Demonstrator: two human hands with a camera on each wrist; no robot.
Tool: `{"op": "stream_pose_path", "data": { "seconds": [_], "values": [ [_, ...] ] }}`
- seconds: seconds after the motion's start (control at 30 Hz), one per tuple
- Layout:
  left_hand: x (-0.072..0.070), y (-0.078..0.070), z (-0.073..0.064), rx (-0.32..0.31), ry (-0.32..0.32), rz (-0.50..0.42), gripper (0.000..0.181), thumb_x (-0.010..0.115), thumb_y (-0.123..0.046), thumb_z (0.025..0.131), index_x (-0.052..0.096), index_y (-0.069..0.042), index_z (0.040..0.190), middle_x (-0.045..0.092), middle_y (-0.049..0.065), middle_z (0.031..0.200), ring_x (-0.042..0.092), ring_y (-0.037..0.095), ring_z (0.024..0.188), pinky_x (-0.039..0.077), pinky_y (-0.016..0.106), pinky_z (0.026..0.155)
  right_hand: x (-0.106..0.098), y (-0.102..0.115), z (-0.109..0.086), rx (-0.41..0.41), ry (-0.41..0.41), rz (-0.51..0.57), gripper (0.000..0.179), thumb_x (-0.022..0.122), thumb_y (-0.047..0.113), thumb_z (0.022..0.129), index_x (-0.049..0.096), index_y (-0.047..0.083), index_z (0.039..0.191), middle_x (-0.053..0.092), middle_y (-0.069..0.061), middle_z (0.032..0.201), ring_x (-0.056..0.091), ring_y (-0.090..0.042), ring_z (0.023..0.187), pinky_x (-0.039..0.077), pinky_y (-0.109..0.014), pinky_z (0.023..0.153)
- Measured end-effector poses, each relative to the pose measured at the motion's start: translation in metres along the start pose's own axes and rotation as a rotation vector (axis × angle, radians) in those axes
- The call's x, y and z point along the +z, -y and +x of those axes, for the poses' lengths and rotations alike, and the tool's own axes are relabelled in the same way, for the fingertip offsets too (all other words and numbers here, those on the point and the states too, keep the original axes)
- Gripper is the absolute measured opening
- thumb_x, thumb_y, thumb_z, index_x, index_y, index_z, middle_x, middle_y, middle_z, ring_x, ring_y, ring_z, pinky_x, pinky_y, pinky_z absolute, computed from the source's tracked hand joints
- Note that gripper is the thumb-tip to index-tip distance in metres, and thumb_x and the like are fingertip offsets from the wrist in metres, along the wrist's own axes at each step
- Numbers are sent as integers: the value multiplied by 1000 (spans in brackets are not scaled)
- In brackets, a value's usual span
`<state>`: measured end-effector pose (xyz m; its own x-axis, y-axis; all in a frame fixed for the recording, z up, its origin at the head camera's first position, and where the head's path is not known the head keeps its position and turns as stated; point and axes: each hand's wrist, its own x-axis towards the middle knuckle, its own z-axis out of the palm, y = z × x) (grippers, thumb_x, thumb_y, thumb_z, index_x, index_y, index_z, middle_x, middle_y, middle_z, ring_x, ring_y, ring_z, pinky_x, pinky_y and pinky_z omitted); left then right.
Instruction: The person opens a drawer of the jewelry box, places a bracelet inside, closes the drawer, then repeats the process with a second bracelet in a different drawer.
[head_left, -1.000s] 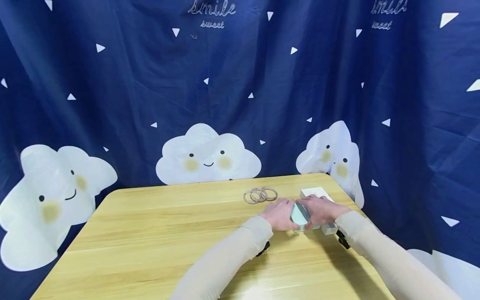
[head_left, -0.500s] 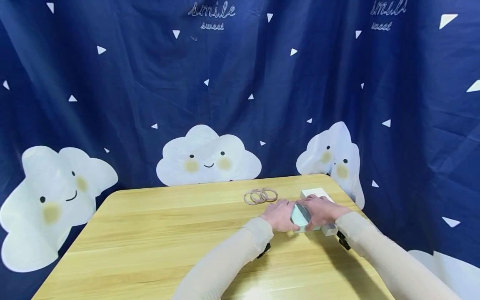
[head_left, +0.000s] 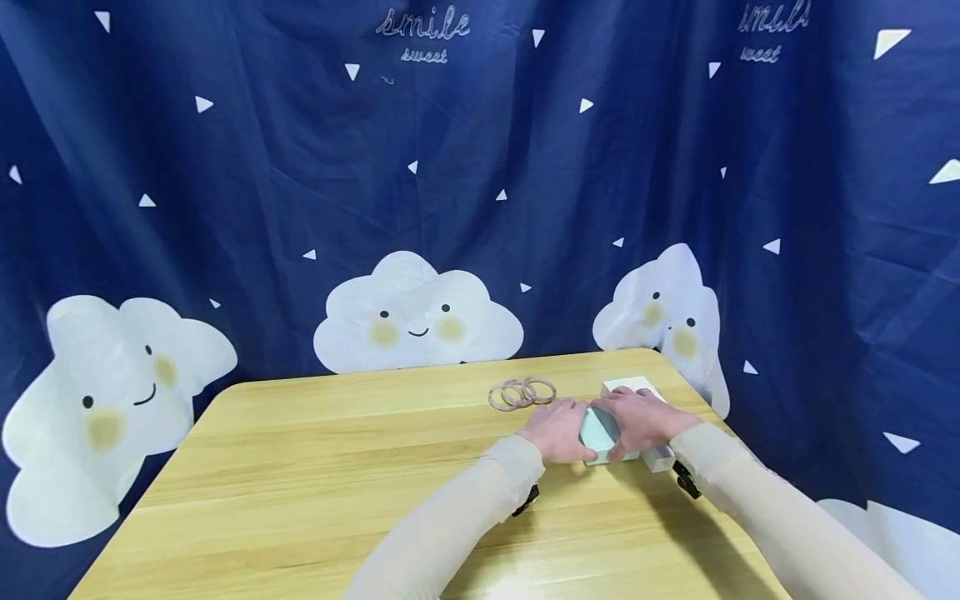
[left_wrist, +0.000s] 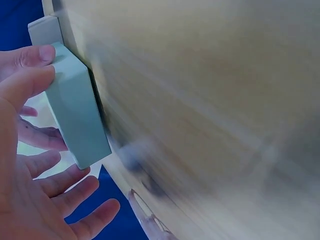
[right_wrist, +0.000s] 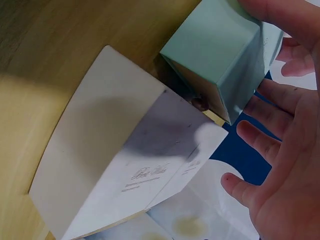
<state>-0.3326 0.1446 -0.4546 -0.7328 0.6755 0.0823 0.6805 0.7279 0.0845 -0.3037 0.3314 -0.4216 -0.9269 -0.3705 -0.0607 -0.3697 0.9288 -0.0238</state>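
Left hand [head_left: 557, 432] and right hand [head_left: 641, 417]: half-open, thumbs and fingertips pinching green box [head_left: 597, 429] between them | white box [right_wrist: 117, 145] beside right hand | I see no clear change this past second; work seems paused.

1. Head: up high, farthest off, facing forward and down across table [head_left: 300, 483] to curtain [head_left: 450, 125].
2. Left wrist: close up, tilted, beside green box [left_wrist: 77, 110].
3. Right wrist: equally tilted, sharing that box.
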Motion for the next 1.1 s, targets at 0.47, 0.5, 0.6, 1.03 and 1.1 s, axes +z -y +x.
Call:
{"op": "stream_pose_path", "data": {
  "seconds": [0.47, 0.5, 0.6, 1.03, 1.1],
  "values": [
    [-11, 13, -15, -8, 8, -20, 81, 73, -64, 79, 50, -21, 143, 60, -7, 130, 56, 12, 115, 49, 35, 95, -8, 16, 2, -40, -11, 4, 90, 90, 49, 62, 58, 15, 139, 63, -5, 132, 53, -29, 123, 45, -58, 93],
    [-12, 14, -16, -11, 5, -21, 81, 74, -65, 78, 50, -22, 143, 60, -7, 130, 56, 12, 116, 49, 35, 94, -8, 18, 3, -48, -18, 1, 90, 90, 50, 62, 58, 15, 138, 64, -5, 131, 54, -28, 121, 45, -57, 91],
    [-16, 18, -19, -16, 1, -24, 81, 74, -65, 77, 51, -23, 142, 60, -7, 129, 56, 12, 114, 50, 37, 93, -10, 21, 5, -53, -24, -14, 90, 90, 51, 63, 58, 15, 139, 64, -3, 129, 55, -24, 115, 46, -55, 90],
    [-29, 41, -44, 14, 5, -76, 87, 76, -59, 79, 45, -18, 149, 57, -3, 139, 54, 14, 123, 48, 38, 98, -12, 45, 16, -79, -36, -21, 93, 86, 58, 62, 58, 15, 140, 63, -4, 131, 54, -23, 116, 45, -56, 95],
    [-31, 45, -49, 7, 4, -82, 88, 77, -58, 78, 45, -19, 150, 56, -2, 141, 54, 15, 125, 48, 40, 99, -13, 50, 18, -86, -36, -19, 93, 86, 59, 63, 57, 15, 140, 63, -3, 132, 54, -23, 118, 44, -57, 95]
  ]
}}
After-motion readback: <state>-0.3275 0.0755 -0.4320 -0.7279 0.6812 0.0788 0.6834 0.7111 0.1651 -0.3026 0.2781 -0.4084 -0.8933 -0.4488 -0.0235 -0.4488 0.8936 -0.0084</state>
